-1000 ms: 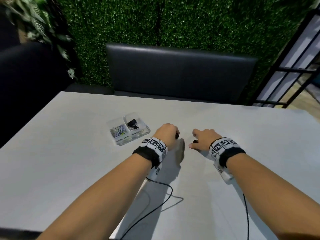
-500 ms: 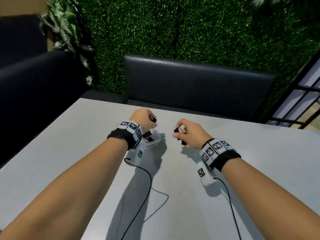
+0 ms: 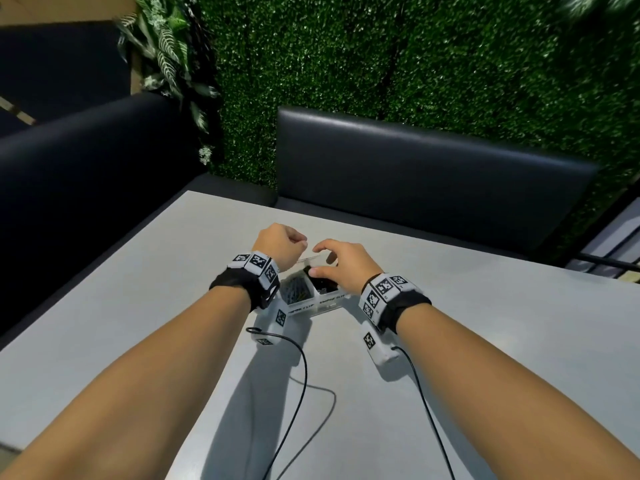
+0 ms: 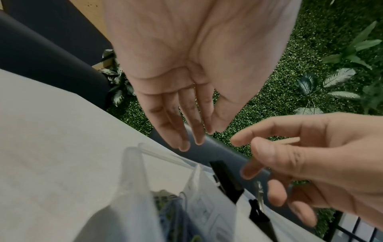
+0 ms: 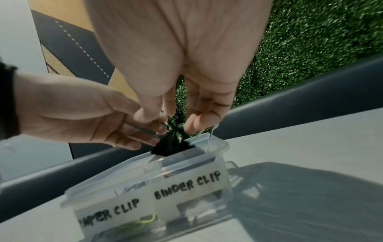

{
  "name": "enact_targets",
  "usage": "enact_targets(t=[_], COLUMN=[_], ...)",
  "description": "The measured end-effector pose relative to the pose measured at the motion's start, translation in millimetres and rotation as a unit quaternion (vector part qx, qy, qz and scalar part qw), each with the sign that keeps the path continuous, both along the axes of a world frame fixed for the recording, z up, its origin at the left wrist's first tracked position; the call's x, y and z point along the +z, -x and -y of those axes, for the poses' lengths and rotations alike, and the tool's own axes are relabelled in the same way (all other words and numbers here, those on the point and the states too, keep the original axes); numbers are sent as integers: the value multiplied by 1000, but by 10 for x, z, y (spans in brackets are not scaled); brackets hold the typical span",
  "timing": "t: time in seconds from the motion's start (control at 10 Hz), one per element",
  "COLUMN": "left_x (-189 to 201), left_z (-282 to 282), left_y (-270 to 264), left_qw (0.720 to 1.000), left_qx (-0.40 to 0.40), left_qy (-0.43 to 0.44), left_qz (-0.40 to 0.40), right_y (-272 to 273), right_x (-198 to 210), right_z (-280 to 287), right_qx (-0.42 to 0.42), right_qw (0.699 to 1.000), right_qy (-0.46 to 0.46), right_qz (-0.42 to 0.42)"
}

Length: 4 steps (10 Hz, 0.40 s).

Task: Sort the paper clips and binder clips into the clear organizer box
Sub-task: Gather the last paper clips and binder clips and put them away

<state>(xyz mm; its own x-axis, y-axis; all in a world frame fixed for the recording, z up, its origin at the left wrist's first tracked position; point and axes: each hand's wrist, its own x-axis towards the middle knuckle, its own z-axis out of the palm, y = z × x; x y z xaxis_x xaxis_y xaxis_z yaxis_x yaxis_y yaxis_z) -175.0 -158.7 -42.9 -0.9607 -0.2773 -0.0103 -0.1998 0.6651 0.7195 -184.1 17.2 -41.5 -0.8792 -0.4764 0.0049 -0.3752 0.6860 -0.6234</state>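
Note:
The clear organizer box (image 3: 311, 305) stands on the table between my wrists, its front labelled PAPER CLIP and BINDER CLIP (image 5: 187, 185). Coloured paper clips (image 3: 294, 292) fill the left compartment. Black binder clips (image 3: 320, 284) lie in the right one. My left hand (image 3: 280, 244) hovers over the box's back left, its fingers (image 4: 194, 137) straight and holding nothing. Over the binder compartment my right hand (image 3: 337, 261) has loosely spread fingers. A black binder clip (image 5: 172, 145) sits at the rim just under its fingertips, touching none that I can see. Two more black clips (image 4: 225, 180) show below.
The grey table (image 3: 138, 341) stretches around the box. Two black wrist cables (image 3: 301, 393) trail toward me. A black bench back (image 3: 415, 161) stands behind the far edge, and another bench (image 3: 86, 168) is on the left. A green hedge wall is beyond.
Both hands carried black binder clips from the table to the box. They now hover over it with nothing in them, and the clips are in the right compartment.

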Motion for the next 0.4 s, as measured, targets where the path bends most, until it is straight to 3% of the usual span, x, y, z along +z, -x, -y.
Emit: enact_targets(t=[0.2,0.4], left_x=[-10,115], left_z=[0,-78], left_y=[-246,-513], left_qw=[1000,999], left_qx=[-7,-45], left_qy=[-26,-15], left_qz=[1,-26], right_y=[-36,-263], right_x=[-17,114], right_z=[-90,-537], right_qx=[-80,-79], right_qw=[997,995], right_qy=[-13,-35], right_qz=[-16,54])
